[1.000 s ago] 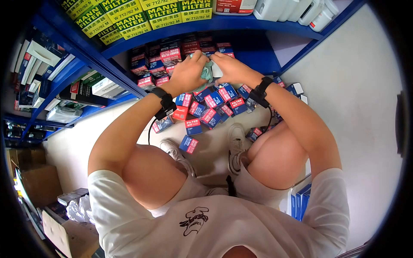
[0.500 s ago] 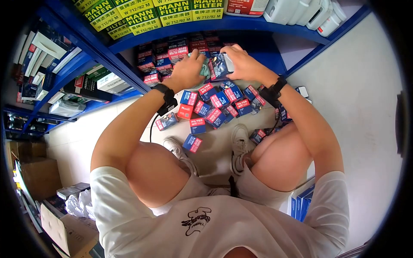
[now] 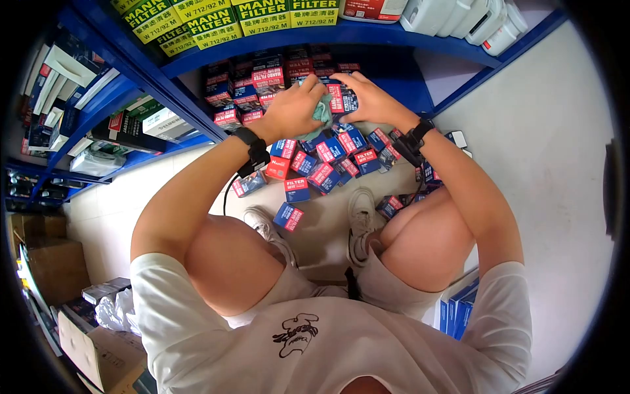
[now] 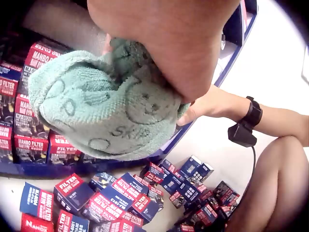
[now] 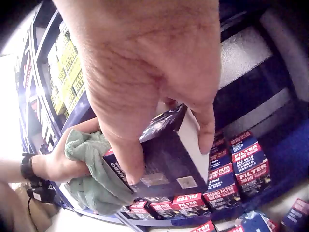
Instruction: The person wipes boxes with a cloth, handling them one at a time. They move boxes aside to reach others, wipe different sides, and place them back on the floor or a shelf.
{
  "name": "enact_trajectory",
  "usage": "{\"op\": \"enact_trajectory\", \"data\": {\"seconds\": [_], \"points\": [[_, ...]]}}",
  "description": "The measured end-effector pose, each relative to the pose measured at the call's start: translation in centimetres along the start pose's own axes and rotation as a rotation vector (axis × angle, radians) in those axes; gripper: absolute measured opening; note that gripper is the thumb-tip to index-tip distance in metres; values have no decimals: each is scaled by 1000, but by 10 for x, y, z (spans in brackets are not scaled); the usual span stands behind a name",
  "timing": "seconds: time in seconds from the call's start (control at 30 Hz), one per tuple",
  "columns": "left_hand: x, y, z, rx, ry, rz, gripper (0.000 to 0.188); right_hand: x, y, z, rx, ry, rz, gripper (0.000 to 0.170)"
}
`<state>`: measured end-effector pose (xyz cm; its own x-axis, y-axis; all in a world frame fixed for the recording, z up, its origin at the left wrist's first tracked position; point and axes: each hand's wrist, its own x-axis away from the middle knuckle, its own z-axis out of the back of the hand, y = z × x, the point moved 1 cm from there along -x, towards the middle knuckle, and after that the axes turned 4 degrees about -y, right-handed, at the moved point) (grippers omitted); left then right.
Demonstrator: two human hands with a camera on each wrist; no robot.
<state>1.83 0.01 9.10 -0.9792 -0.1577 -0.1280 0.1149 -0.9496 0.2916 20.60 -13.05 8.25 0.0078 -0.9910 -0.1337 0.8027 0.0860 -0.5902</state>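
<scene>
My left hand holds a bunched pale green cloth with printed outlines, against the near side of a filter box. That box is dark blue and red with a white end, and my right hand grips it between thumb and fingers. In the head view both hands are close together in front of the lower shelf, over the loose boxes on the floor. Part of the box is hidden behind the cloth and fingers. In the left wrist view the cloth covers most of the left fingers.
Stacked filter boxes fill the left part of the lower blue shelf. Several loose boxes lie on the floor before my shoes. Yellow boxes and white jugs stand on the shelf above.
The filter box has been turned in my right hand; a red label and printed side now face up where its white end showed. The cloth has stayed beside it, shifting slightly right.
</scene>
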Motion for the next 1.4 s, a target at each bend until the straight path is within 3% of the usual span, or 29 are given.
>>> {"op": "enact_trajectory", "data": {"seconds": [0.1, 0.37, 0.5, 0.67, 0.77, 0.9, 1.0, 1.07, 1.3, 1.4], "points": [[2, -1, -6, -22, 50, -44, 57, -3, 1, -2, 99, -45, -3, 90], [2, -18, -8, -37, 65, 158, 59, -4, -24, 5, -20, 5, 46, 79], [1, -18, -11, -80, 38, 127, 59, -5, -28, 3, 3, -46, 0, 80], [-4, -7, -4, -87, 36, 50, 57, -7, -24, -2, 398, -29, 0, 80], [-8, -2, -3, -122, -19, 27, 57, -3, -21, -5, 307, -114, -122, 71], [-7, -5, -9, -143, -54, 27, 59, 6, -7, -12, 292, -9, 46, 78], [-5, -15, -12, -101, -41, 61, 60, 9, -15, -7, 229, -103, -83, 86], [-2, -24, -11, -105, -35, 68, 60, 6, -28, 1, 212, -256, -269, 90], [16, -48, 4, 5, -41, 155, 58, -2, -24, -24, 148, -159, -156, 86], [28, -59, 7, 34, -65, 187, 58, -11, -38, -24, 281, -276, -220, 83]]}}
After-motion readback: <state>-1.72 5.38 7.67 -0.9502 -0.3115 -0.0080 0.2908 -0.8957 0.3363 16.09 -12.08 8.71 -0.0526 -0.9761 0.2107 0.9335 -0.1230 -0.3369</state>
